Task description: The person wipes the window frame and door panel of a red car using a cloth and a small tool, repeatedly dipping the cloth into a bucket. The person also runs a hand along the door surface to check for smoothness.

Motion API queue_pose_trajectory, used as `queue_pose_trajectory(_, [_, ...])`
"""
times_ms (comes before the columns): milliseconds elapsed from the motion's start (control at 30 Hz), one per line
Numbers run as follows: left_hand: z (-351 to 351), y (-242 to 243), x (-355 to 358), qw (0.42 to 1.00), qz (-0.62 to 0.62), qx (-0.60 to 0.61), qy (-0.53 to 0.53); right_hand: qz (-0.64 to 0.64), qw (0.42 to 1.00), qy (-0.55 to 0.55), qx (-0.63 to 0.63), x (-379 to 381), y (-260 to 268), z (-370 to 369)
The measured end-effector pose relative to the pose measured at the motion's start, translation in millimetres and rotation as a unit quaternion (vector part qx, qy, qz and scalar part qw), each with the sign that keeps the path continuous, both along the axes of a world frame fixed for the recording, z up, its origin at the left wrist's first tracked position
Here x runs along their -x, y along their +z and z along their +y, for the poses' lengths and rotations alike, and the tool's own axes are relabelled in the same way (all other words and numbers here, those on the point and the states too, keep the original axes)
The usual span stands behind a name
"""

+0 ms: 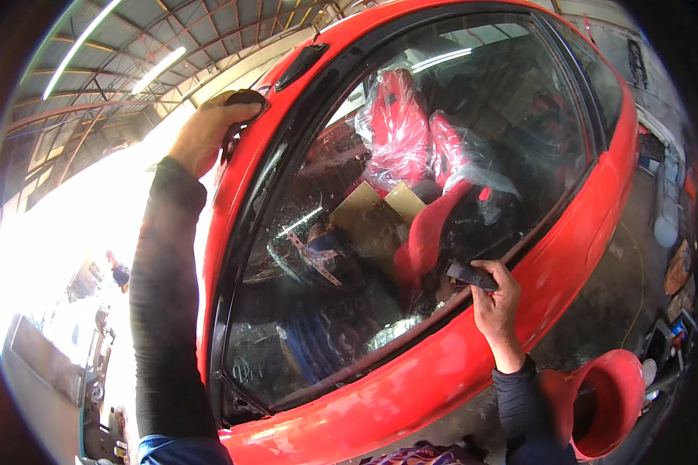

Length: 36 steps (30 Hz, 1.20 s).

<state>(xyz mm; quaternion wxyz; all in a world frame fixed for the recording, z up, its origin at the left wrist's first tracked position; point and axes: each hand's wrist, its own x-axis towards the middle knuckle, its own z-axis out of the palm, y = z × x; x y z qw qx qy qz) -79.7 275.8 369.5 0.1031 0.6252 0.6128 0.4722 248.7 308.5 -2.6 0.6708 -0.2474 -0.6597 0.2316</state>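
Note:
A red car body [442, 366] with a large side window [337, 302] fills the middle. At the upper left my left hand [212, 125] grips a dark object [247, 107] against the red pillar beside the windshield, near a black wiper part [302, 65]. Lower right of it, my right hand [500, 296] pinches a small dark block [478, 275] between thumb and fingers, over the window's lower edge. The block has a flat grey piece at its far end; its exact kind is unclear. Through the glass show red seats [396, 128] in clear plastic and brown boards [363, 212].
A red bucket [608, 407] stands at the lower right, near my right sleeve. Assorted items and a yellowish cord [641, 279] lie on the floor at the right. A person [119, 272] is far off at the left, in bright light.

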Motion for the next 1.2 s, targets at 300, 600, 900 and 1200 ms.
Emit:
queue_pose_trajectory(300, [1,-1,0,1.000,0.019,0.006,0.001,-0.007,1.000,0.001,0.000,-1,-4,2])
queue_pose_trajectory(600, [-6,27,15,0.994,-0.074,-0.034,-0.070,-0.005,0.999,0.026,0.033,-2,-3,2])
queue_pose_trajectory(900, [1,-4,3,0.996,0.087,-0.018,-0.025,-0.004,1.000,0.013,0.027,-1,-6,3])
queue_pose_trajectory(1200, [0,2,-3,0.993,0.110,0.002,0.053,0.001,0.999,0.019,0.047,1,-7,2])
